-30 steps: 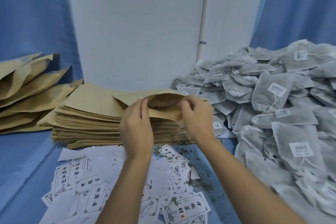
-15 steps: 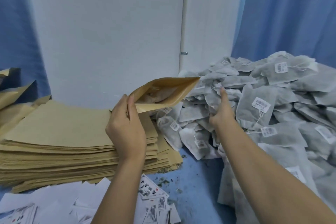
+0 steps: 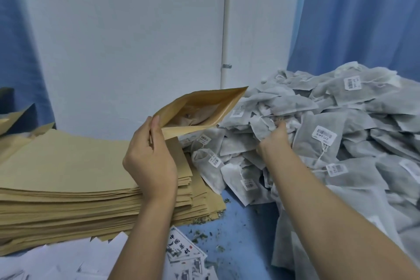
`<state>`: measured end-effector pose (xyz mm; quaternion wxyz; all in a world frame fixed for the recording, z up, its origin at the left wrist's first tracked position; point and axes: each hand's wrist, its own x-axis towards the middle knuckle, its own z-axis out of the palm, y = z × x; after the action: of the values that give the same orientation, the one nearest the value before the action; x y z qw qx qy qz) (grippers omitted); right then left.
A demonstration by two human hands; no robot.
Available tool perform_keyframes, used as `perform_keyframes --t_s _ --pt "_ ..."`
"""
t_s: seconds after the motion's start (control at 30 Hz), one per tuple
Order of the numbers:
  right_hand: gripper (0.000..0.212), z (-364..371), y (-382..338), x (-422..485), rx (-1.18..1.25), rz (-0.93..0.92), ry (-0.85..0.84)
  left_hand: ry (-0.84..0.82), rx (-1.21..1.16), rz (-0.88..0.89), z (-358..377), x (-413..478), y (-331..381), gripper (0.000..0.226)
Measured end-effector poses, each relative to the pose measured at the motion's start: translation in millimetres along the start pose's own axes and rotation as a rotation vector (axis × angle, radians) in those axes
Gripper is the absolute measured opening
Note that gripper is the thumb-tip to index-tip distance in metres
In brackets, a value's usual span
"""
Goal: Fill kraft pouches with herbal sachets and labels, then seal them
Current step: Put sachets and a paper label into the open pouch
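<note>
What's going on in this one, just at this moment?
A person is packing herbal sachets. The left hand pinches a kraft pouch by its mouth, holding it open above the stack of flat pouches. The right hand is in the sachet pile, gripping a sachet that is not yet in the pouch. Printed labels lie loose at the near edge.

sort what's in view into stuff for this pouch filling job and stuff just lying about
For the job: open pouch, pinched by left hand; sachets, gripped by right hand; stack of flat pouches; labels.
Lying about: herb crumbs; curtain; wall pipe.
</note>
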<state>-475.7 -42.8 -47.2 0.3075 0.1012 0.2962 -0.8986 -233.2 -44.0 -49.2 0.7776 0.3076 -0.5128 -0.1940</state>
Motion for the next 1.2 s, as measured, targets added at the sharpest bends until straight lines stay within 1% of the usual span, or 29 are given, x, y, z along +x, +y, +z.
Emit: perform_keyframes --t_s 0.03,0.07,0.1,0.13,0.23,0.3,0.37,0.47,0.53,0.6,0.67,0.77,0.8,0.83,0.9,0.93,0.97,1.0,1.03,1.07,1.1,1.13,1.17,1.2 --pt "0.017 -0.6 4.3 -17.4 -0.189 -0.023 -0.036 0.007 0.000 -0.001 -3.1 -0.3 2.9 0.036" --pt "0.032 -6.5 8.0 -44.1 -0.273 0.002 0.037 0.007 0.011 -0.011 -7.7 -1.1 8.2 0.035" --pt "0.045 -7.6 15.1 -54.9 -0.304 0.023 0.073 0.010 0.005 -0.013 -9.6 -1.6 11.0 0.036" --pt "0.051 -10.1 20.1 -73.0 -0.281 0.057 0.080 0.005 -0.009 -0.016 -14.3 -1.7 14.8 0.039" --pt "0.052 -33.9 47.6 -111.7 -0.257 0.136 0.011 0.022 -0.014 0.004 -33.7 -2.9 24.8 0.049" --pt "0.052 -52.5 64.6 -131.7 -0.235 0.180 0.027 0.008 -0.002 0.025 -48.5 -5.0 29.7 0.051" --pt "0.047 -64.0 77.6 -147.8 -0.166 0.273 -0.030 0.004 0.011 0.026 -62.7 -7.4 29.7 0.052" --pt "0.042 -72.9 82.6 -163.8 -0.149 0.433 -0.085 0.000 0.015 -0.012 -80.5 -12.5 26.4 0.047" --pt "0.043 -78.7 83.7 -169.7 -0.265 0.510 -0.143 -0.003 0.022 -0.036 -89.0 -17.4 23.7 0.041" --pt "0.045 -86.4 83.5 -170.4 -0.540 0.503 -0.222 0.002 0.020 -0.046 -94.5 -22.7 21.1 0.035" --pt "0.050 -92.9 80.2 -166.3 -0.830 0.422 -0.299 0.013 0.025 -0.051 -96.7 -24.8 19.8 0.031" --pt "0.074 -95.7 71.4 -163.7 -1.217 0.302 -0.451 0.016 0.027 -0.056 -96.7 -23.5 19.5 0.031" --pt "0.078 -95.4 68.5 -166.0 -1.326 0.252 -0.513 0.016 0.026 -0.057 -96.4 -23.0 19.9 0.031" --pt "0.077 -94.8 65.5 -169.1 -1.390 0.185 -0.579 0.017 0.025 -0.057 -96.4 -22.7 20.2 0.032" --pt "0.064 -92.9 63.2 -171.1 -1.352 -0.012 -0.661 0.020 0.028 -0.057 -96.8 -22.0 20.0 0.032" --pt "0.056 -93.1 63.1 -169.4 -1.343 -0.206 -0.658 0.023 0.029 -0.060 -97.0 -21.4 19.9 0.031" --pt "0.048 -93.4 63.4 -166.7 -1.398 -0.480 -0.616 0.028 0.027 -0.062 -97.7 -20.6 19.6 0.031" --pt "0.038 -94.1 64.4 -163.9 -1.508 -0.790 -0.541 0.033 0.022 -0.064 -98.3 -19.8 19.3 0.032" --pt "0.031 -95.4 65.5 -163.0 -1.638 -1.028 -0.477 0.036 0.015 -0.066 -99.2 -19.4 19.2 0.032" --pt "0.037 -98.2 67.9 -161.4 -1.782 -1.162 -0.438 0.037 0.011 -0.070 -99.8 -19.3 19.5 0.033" --pt "0.051 -102.0 71.9 -155.7 -1.915 -1.206 -0.423 0.036 0.012 -0.073 -100.4 -19.6 19.7 0.033" --pt "0.062 -105.3 75.0 -151.0 -2.010 -1.181 -0.419 0.035 0.017 -0.075 -100.6 -19.9 20.2 0.033" --pt "0.065 -108.6 77.6 -146.7 -2.042 -1.137 -0.409 0.035 0.023 -0.077 -100.9 -20.3 20.5 0.032" --pt "0.064 -111.2 79.8 -144.1 -2.043 -1.087 -0.402 0.034 0.028 -0.077 -100.8 -20.5 20.8 0.032"
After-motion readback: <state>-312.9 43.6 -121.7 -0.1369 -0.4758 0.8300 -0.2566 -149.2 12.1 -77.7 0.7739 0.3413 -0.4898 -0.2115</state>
